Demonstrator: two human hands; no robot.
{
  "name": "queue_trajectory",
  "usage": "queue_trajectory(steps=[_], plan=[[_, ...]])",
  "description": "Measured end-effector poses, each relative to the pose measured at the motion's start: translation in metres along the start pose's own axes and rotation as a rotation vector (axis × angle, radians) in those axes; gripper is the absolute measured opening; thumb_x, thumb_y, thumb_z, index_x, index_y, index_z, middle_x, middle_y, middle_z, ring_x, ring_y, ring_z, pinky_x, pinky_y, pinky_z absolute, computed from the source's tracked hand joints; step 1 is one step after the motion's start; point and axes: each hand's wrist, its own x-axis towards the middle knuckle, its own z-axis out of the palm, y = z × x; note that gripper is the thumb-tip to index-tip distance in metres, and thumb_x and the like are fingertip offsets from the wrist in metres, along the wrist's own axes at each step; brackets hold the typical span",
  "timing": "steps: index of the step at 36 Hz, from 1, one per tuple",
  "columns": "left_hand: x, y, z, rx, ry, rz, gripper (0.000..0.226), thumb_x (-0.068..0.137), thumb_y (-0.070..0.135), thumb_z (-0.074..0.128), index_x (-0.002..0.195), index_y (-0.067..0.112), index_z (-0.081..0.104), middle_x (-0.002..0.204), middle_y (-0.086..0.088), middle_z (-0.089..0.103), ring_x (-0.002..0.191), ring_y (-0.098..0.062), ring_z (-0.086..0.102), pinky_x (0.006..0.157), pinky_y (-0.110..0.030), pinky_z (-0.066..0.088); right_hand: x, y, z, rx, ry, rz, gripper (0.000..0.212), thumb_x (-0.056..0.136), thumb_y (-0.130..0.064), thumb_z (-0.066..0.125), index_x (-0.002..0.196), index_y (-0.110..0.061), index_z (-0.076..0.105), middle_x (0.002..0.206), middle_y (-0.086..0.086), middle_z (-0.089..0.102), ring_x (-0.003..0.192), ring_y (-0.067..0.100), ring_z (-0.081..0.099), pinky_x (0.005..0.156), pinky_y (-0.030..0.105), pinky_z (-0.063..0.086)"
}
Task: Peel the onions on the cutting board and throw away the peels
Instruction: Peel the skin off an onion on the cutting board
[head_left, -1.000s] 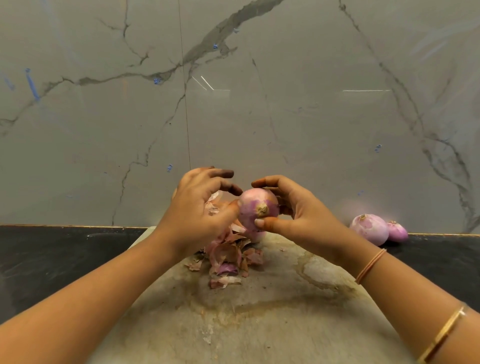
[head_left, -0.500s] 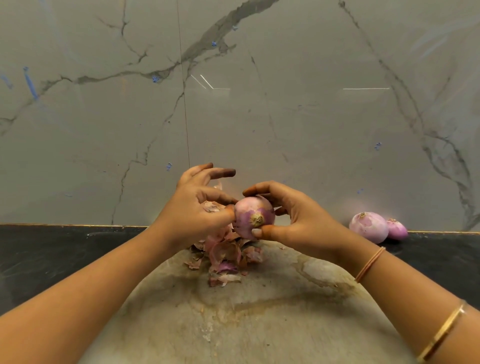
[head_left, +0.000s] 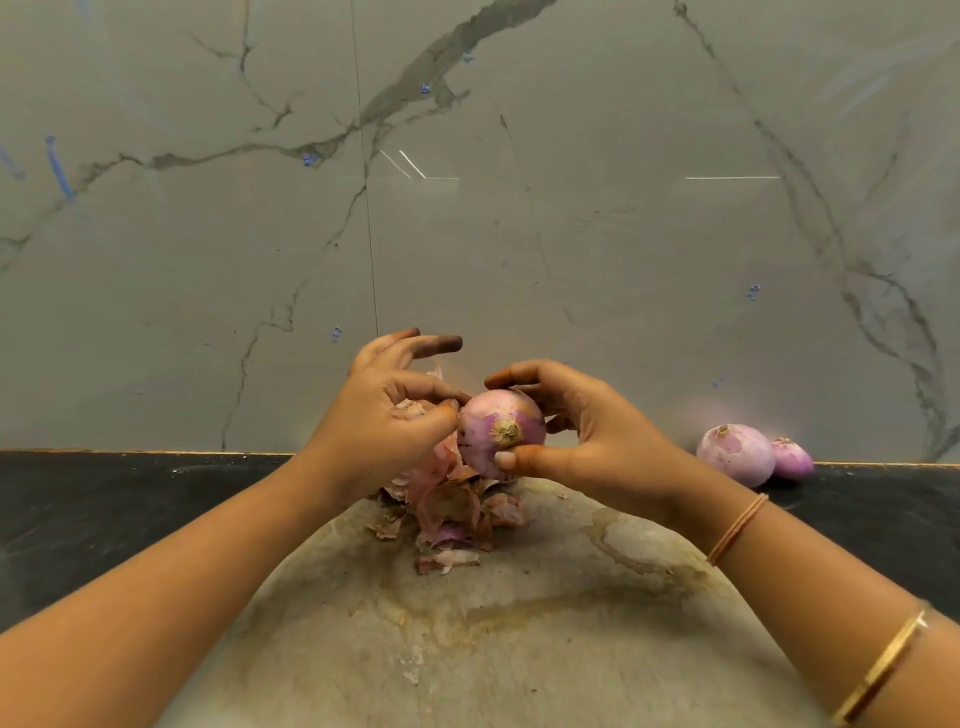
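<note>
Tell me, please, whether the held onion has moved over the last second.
Yes. The onion has dropped slightly toward the peels on the board, judged against the two peeled onions lying by the wall.

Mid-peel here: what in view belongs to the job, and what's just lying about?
Job: onion gripped by right hand; left hand pinching its skin; peel pile on cutting board; larger set-aside onion and smaller one.
Lying about: black counter; marble wall; gold bangle.
</note>
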Motion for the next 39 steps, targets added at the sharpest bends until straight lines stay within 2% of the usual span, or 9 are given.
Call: queue_trajectory(steps=[4, 8, 10, 15, 23, 26, 29, 32, 39], plan=[[-0.002, 0.004, 0.001, -0.004, 0.038, -0.045, 0.017, 0.071, 0.036, 0.054, 0.082, 0.043, 0.065, 0.128, 0.026, 0.046, 0.131, -0.003, 0.027, 0.099, -0.025, 0.02, 0.0, 0.001, 0.0, 0.016, 0.052, -0.004, 0.046, 0.078, -0.009, 0.077, 0.112, -0.028, 0.053, 0.111, -0.009, 0.057, 0.099, 0.009, 0.058, 0.072, 0.011, 0.049], [-0.003, 0.009, -0.001, -0.028, 0.048, -0.051, 0.015, 0.071, 0.048, 0.062, 0.083, 0.039, 0.06, 0.127, 0.027, 0.044, 0.129, -0.001, 0.029, 0.093, -0.017, 0.023, 0.001, 0.003, -0.003, -0.009, 0.108, -0.019, 0.046, 0.075, -0.012, 0.079, 0.11, -0.027, 0.053, 0.11, -0.008, 0.057, 0.098, 0.01, 0.059, 0.071, 0.012, 0.049], [-0.004, 0.012, 0.0, -0.02, 0.016, -0.056, 0.019, 0.074, 0.05, 0.07, 0.083, 0.037, 0.06, 0.13, 0.024, 0.043, 0.129, -0.002, 0.027, 0.096, -0.022, 0.021, 0.001, 0.004, -0.003, -0.02, 0.113, -0.027, 0.046, 0.075, -0.013, 0.08, 0.11, -0.027, 0.053, 0.11, -0.007, 0.058, 0.099, 0.01, 0.059, 0.073, 0.014, 0.049], [-0.004, 0.011, 0.004, -0.023, -0.037, -0.056, 0.013, 0.085, 0.023, 0.066, 0.081, 0.034, 0.059, 0.131, 0.021, 0.043, 0.131, -0.004, 0.026, 0.1, -0.026, 0.019, 0.002, 0.005, -0.002, -0.04, 0.099, -0.03, 0.048, 0.075, -0.013, 0.08, 0.114, -0.024, 0.053, 0.112, -0.007, 0.057, 0.101, 0.012, 0.059, 0.076, 0.016, 0.051], [-0.003, 0.005, 0.004, 0.011, -0.037, -0.079, 0.017, 0.09, 0.02, 0.061, 0.079, 0.032, 0.057, 0.13, 0.018, 0.047, 0.133, -0.007, 0.026, 0.103, -0.026, 0.018, 0.002, 0.005, -0.004, -0.008, 0.113, -0.023, 0.046, 0.077, -0.012, 0.078, 0.111, -0.03, 0.053, 0.111, -0.01, 0.058, 0.102, 0.011, 0.06, 0.087, 0.025, 0.054], [-0.002, 0.006, 0.0, -0.059, -0.035, -0.148, 0.006, 0.081, 0.038, 0.063, 0.085, 0.033, 0.063, 0.129, 0.022, 0.048, 0.133, -0.004, 0.026, 0.105, -0.029, 0.02, 0.001, 0.004, -0.005, 0.001, 0.111, -0.022, 0.047, 0.077, -0.011, 0.078, 0.11, -0.031, 0.053, 0.111, -0.01, 0.058, 0.102, 0.011, 0.061, 0.087, 0.025, 0.054], [-0.001, 0.007, 0.0, -0.072, -0.087, -0.16, 0.026, 0.065, 0.049, 0.059, 0.09, 0.042, 0.064, 0.13, 0.023, 0.046, 0.134, -0.004, 0.023, 0.105, -0.03, 0.02, 0.001, 0.003, -0.004, 0.009, 0.096, -0.026, 0.047, 0.077, -0.01, 0.078, 0.112, -0.029, 0.054, 0.112, -0.009, 0.059, 0.101, 0.011, 0.061, 0.088, 0.025, 0.054], [-0.001, 0.007, 0.0, -0.079, -0.129, -0.154, 0.035, 0.052, 0.063, 0.056, 0.079, 0.044, 0.067, 0.127, 0.028, 0.047, 0.136, -0.008, 0.023, 0.108, -0.036, 0.02, 0.0, 0.002, -0.004, 0.011, 0.069, -0.021, 0.048, 0.077, -0.008, 0.077, 0.112, -0.03, 0.053, 0.113, -0.008, 0.059, 0.101, 0.011, 0.061, 0.088, 0.025, 0.054], [0.0, 0.003, -0.004, -0.114, -0.138, -0.128, 0.028, 0.048, 0.059, 0.056, 0.065, 0.043, 0.072, 0.125, 0.036, 0.045, 0.137, -0.004, 0.02, 0.103, -0.031, 0.015, -0.001, 0.001, -0.003, 0.014, 0.017, 0.0, 0.047, 0.079, -0.007, 0.075, 0.111, -0.033, 0.053, 0.114, -0.007, 0.058, 0.103, 0.015, 0.061, 0.09, 0.026, 0.054]])
